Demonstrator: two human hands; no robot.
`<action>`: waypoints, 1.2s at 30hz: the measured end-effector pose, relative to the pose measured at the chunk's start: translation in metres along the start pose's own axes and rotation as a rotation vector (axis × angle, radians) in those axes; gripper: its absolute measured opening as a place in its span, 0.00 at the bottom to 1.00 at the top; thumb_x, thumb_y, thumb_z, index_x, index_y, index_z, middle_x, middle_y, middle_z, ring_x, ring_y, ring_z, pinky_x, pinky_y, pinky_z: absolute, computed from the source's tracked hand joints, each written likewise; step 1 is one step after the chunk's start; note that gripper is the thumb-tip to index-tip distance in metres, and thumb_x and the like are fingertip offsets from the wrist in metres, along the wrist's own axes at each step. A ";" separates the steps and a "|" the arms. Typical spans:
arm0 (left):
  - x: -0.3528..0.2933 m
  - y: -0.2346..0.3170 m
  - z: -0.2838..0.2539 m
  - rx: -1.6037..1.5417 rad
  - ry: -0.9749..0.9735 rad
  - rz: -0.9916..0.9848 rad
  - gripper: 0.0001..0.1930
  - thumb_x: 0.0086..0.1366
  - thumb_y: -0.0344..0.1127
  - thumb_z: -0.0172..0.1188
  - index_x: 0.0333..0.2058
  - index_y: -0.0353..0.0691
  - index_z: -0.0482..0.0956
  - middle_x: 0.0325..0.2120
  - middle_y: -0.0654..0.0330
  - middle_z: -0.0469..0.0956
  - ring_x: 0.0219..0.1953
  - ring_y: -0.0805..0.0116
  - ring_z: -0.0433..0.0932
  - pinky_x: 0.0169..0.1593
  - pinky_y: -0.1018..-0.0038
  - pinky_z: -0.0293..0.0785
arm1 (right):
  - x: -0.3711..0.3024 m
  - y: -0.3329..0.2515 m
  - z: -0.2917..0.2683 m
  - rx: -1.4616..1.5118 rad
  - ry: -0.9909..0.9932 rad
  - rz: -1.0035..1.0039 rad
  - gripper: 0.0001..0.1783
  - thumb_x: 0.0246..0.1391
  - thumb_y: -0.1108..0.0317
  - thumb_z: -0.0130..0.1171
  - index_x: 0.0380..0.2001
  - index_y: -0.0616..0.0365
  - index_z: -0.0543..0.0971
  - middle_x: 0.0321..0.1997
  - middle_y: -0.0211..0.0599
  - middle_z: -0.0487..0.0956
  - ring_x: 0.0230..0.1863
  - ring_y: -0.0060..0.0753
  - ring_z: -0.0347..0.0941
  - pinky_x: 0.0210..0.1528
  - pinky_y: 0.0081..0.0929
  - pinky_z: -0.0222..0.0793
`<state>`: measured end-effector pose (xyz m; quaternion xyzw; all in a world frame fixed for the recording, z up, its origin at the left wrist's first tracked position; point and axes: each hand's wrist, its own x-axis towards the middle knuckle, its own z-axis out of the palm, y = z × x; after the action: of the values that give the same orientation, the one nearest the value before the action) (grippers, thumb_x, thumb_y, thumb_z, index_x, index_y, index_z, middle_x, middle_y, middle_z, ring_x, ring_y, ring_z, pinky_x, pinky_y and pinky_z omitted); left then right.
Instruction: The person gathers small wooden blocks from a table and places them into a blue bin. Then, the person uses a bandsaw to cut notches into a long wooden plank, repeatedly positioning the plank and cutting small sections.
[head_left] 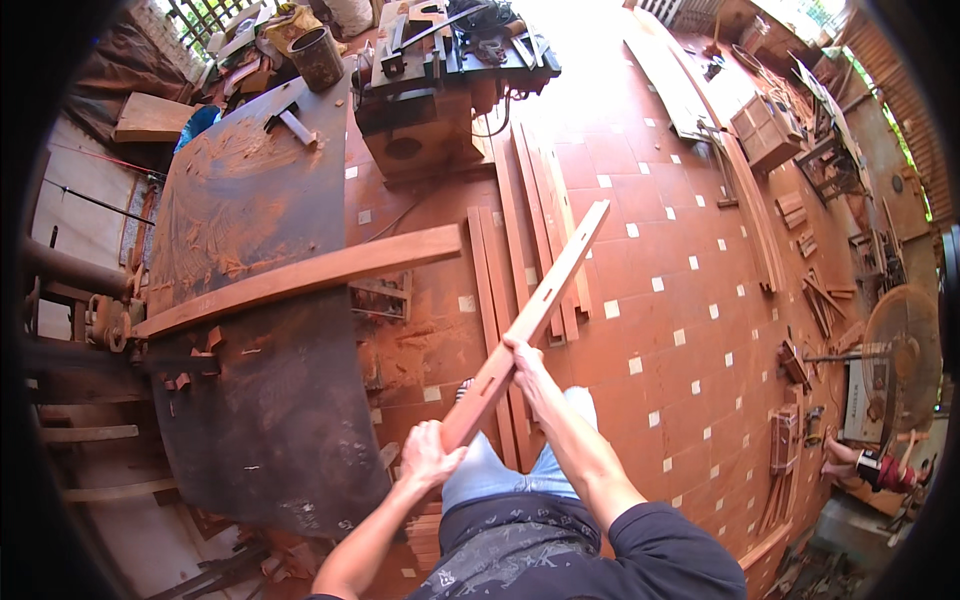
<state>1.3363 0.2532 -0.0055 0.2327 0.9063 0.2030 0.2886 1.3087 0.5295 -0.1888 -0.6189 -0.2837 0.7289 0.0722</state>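
Observation:
In front of my body I hold a long reddish wooden beam [548, 297] with several slots cut along its upper face. It slants from near my waist up and away to the right. My left hand [430, 455] grips its near end, fingers wrapped over the side. Further along, my right hand [524, 362] closes round the beam near its middle. To the left, another wooden beam [300, 280] lies across the dark workbench [270, 420]; neither hand touches it.
A hammer [292, 124] rests on the sawdust-strewn bench top, by a metal can [317, 58]. Ahead stands a woodworking machine [430, 110]. Long planks [540, 215] lie on the tiled floor [640, 300] under my beam. At right are a large fan [905, 335] and another person [880, 468].

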 end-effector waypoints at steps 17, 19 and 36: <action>0.264 0.261 0.406 -1.284 0.035 -0.550 0.24 0.65 0.45 0.76 0.49 0.32 0.79 0.40 0.58 0.85 0.40 0.71 0.82 0.46 0.72 0.80 | 0.226 -0.191 -0.257 -0.782 -0.149 -0.405 0.33 0.59 0.51 0.74 0.58 0.64 0.81 0.54 0.44 0.86 0.55 0.32 0.81 0.60 0.33 0.77; 0.286 0.261 0.463 -1.421 0.108 -0.558 0.26 0.65 0.46 0.76 0.51 0.34 0.79 0.40 0.61 0.84 0.39 0.72 0.82 0.46 0.73 0.80 | 0.177 -0.192 -0.308 -0.935 -0.227 -0.285 0.42 0.56 0.47 0.77 0.64 0.65 0.76 0.64 0.49 0.80 0.62 0.38 0.77 0.63 0.38 0.75; 0.369 0.212 0.550 -1.384 -0.073 -0.585 0.36 0.73 0.58 0.64 0.67 0.36 0.69 0.57 0.53 0.76 0.61 0.61 0.73 0.68 0.63 0.67 | 0.259 -0.149 -0.333 -0.988 -0.149 -0.352 0.48 0.42 0.65 0.74 0.71 0.47 0.72 0.60 0.48 0.84 0.62 0.46 0.82 0.63 0.40 0.78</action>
<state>1.4728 0.7523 -0.4698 -0.2454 0.5866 0.6334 0.4410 1.5280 0.8796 -0.3615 -0.4688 -0.6972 0.5272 -0.1269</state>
